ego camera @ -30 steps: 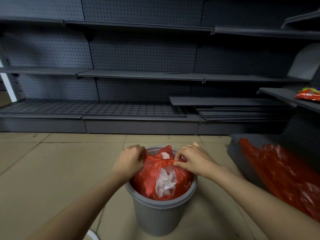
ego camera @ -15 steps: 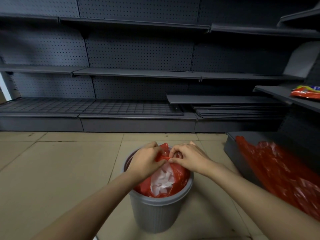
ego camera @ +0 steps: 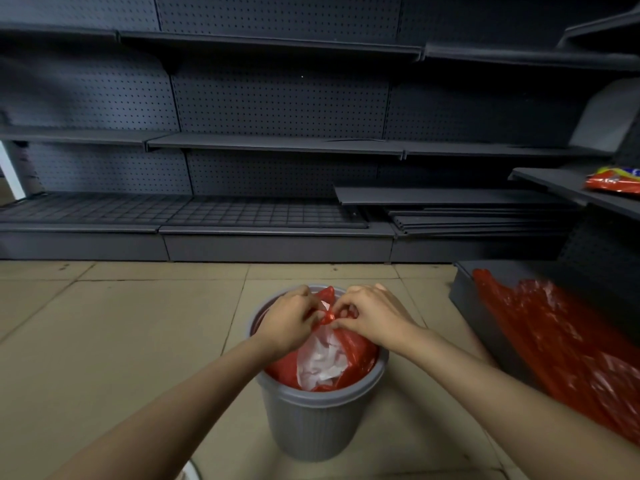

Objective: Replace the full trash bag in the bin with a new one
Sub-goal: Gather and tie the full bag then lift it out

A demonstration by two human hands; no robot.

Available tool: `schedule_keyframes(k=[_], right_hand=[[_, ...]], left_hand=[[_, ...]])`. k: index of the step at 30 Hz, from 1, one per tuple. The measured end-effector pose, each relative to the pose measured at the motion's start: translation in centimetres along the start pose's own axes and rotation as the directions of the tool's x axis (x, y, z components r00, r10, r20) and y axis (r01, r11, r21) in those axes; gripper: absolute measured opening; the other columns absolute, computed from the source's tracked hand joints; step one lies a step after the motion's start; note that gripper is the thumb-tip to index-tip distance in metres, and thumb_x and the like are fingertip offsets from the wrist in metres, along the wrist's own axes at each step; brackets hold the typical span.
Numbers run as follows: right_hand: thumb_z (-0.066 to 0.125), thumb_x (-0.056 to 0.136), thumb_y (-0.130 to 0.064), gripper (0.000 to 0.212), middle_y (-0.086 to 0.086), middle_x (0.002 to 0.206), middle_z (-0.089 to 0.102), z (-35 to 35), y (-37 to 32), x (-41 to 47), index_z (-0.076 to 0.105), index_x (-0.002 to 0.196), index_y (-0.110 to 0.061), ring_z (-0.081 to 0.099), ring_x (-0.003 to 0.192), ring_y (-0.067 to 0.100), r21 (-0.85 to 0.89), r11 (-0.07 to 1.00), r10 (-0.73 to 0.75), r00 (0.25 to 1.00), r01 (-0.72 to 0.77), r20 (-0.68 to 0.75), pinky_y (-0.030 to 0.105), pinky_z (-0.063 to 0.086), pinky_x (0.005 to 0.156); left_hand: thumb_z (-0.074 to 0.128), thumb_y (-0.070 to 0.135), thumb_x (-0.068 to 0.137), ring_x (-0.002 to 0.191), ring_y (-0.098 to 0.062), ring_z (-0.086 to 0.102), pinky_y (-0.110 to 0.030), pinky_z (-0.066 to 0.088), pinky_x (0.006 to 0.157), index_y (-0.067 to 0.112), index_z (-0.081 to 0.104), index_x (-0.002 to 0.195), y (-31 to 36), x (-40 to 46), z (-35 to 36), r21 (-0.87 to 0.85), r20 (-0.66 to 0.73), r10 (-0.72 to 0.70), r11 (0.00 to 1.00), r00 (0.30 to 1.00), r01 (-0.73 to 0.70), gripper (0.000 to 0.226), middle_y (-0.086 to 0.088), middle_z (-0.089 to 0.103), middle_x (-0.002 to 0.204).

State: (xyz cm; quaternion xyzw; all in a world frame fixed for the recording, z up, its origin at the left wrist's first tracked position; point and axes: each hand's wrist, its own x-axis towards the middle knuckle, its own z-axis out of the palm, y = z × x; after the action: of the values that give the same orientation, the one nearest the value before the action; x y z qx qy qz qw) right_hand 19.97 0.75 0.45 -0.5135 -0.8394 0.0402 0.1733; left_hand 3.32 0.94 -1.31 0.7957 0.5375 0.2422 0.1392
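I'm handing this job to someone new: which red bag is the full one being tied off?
Find the grey bin on the tiled floor before the dark shelving. The full red bag sits inside it, white paper showing, with the left hand and right hand pinching its top together. The other red bags lie flat to the right.

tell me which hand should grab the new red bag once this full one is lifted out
Right, probably. The spare red bag lies on the low shelf to the right of the bin, on the right hand's side; the left hand would have to cross over.
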Motion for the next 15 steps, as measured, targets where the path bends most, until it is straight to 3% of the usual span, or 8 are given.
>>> schedule_keyframes(k=[4,10,15], right_hand=[[0.063,0.083,-0.038,0.016,-0.011,0.098,0.066,-0.37,-0.38,0.06,0.069,0.095,-0.029,0.056,0.093,0.009,-0.017,1.0,-0.009,0.999,0.008,-0.047,0.032,0.032,0.099],[0.064,0.078,-0.049,0.027,-0.009,0.098,0.07,-0.18,-0.36,-0.07,0.067,0.098,-0.03,0.059,0.095,0.009,-0.014,0.999,-0.034,0.999,0.034,-0.003,0.03,0.032,0.093],[0.062,0.084,-0.038,0.008,-0.011,0.088,0.064,0.1,-0.6,-0.1,0.059,0.082,-0.031,0.058,0.088,0.009,-0.029,0.997,-0.071,0.997,0.071,-0.007,0.03,0.034,0.092]], left_hand=[[0.05,0.021,0.093,0.09,-0.015,0.052,-0.033,0.045,0.087,0.013,0.069,0.098,-0.19,-0.05,0.07,0.007,-0.015,0.004,1.0,1.0,-0.004,0.021,0.002,0.051,0.096],[0.05,0.018,0.092,0.078,-0.015,0.05,-0.03,0.041,0.072,0.007,0.068,0.086,-0.16,-0.02,0.37,0.016,-0.046,-0.002,1.0,0.999,0.003,0.023,0.002,0.048,0.087],[0.049,0.02,0.092,0.083,-0.02,0.056,-0.035,0.047,0.076,0.008,0.069,0.09,-0.48,-0.01,0.08,0.035,-0.071,0.014,0.999,0.997,-0.012,0.023,0.002,0.049,0.088]])
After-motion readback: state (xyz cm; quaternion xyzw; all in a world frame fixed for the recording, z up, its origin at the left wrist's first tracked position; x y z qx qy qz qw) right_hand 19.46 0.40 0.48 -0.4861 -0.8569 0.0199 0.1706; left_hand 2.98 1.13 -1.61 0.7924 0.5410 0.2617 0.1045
